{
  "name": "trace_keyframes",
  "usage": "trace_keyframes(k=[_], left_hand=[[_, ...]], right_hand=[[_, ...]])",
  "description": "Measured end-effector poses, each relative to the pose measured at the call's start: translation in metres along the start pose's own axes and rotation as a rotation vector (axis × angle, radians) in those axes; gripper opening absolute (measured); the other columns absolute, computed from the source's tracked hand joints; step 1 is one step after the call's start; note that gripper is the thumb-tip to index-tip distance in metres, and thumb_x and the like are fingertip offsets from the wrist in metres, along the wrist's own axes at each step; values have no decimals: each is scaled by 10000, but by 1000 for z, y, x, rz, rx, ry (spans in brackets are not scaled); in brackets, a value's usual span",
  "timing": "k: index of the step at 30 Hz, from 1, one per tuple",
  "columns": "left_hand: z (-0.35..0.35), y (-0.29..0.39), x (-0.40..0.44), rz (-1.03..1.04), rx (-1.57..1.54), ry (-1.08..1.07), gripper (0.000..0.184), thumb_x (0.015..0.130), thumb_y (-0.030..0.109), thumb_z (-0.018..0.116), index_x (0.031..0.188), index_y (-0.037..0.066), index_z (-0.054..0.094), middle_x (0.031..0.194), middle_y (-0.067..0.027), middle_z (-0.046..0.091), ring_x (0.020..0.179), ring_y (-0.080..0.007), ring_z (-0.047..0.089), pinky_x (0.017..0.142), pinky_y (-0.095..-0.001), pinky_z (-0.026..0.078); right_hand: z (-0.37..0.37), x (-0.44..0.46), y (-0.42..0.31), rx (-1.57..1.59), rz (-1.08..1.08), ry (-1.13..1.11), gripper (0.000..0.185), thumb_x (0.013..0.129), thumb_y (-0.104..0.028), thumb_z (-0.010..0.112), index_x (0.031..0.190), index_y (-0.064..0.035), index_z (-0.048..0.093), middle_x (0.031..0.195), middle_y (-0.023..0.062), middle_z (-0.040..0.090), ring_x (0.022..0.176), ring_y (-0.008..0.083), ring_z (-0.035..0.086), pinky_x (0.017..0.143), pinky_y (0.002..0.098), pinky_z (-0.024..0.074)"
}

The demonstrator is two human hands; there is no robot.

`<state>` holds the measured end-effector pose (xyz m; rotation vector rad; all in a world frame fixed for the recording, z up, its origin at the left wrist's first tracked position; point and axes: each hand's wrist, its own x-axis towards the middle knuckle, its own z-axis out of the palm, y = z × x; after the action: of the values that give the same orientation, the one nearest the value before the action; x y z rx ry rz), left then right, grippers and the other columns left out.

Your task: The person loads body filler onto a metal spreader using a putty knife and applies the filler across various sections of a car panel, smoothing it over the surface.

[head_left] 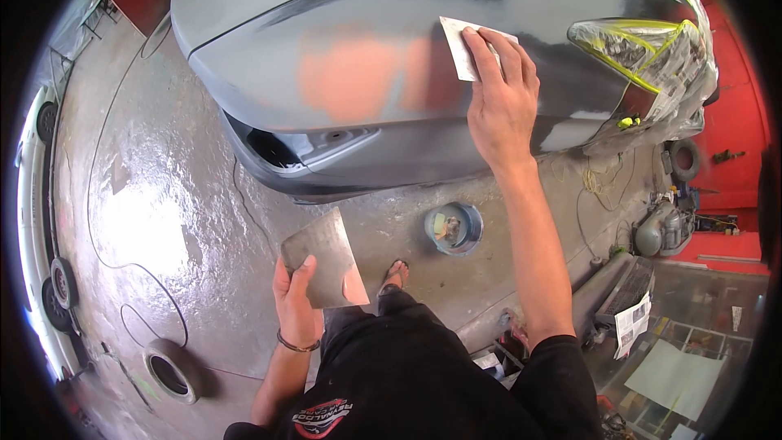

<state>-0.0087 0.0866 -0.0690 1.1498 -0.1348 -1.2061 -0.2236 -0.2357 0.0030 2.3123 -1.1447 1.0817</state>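
Note:
My right hand (503, 110) presses a thin whitish putty spreader (458, 50) against the grey car panel (358, 12), fingers lying over its face. Left of the spreader, a broad salmon-coloured putty patch (346, 77) covers part of the panel, with a thinner, darker streak (430, 73) beside the tool. Lower down, my left hand (297, 300) grips a flat metal mixing plate (319, 254) at its edge, thumb on top. A small dab of pink putty (353, 287) sits at the plate's right corner.
The taped light (627, 45) is wrapped in plastic at the car's right. On the floor stand a blue bucket (475, 232) and a tyre (171, 371). A hose (94, 195) curves along the left floor; a compressor (661, 228) stands at right, beyond a glass-topped surface (737, 293).

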Motion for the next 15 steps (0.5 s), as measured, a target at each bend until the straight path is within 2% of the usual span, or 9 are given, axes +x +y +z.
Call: trace_keyframes(k=[6, 12, 15], left_hand=[[-4, -5, 5, 7, 14, -14, 347, 1122, 83, 643, 1467, 43, 659, 1377, -35, 739, 1266, -155, 682, 1107, -340, 525], [2, -4, 5, -14, 0, -13, 339, 1125, 68, 636, 1461, 38, 660, 1350, -31, 745, 1242, -145, 684, 1093, -335, 529], [3, -4, 3, -26, 1, -7, 337, 1124, 64, 637, 1459, 39, 662, 1353, -33, 744, 1240, -148, 686, 1088, -337, 536]], right_hand=[[-1, -23, -8, 32, 18, -73, 569, 942, 15, 745, 1475, -183, 723, 1500, 11, 644, 1398, 317, 585, 1157, 479, 475], [16, -130, -39, 69, 79, -71, 510, 960, -20, 746, 1447, -169, 752, 1502, 34, 642, 1400, 329, 567, 1162, 471, 468], [8, -142, -45, 95, 111, -107, 495, 954, -25, 754, 1426, -172, 768, 1481, 30, 657, 1384, 325, 578, 1155, 474, 466]])
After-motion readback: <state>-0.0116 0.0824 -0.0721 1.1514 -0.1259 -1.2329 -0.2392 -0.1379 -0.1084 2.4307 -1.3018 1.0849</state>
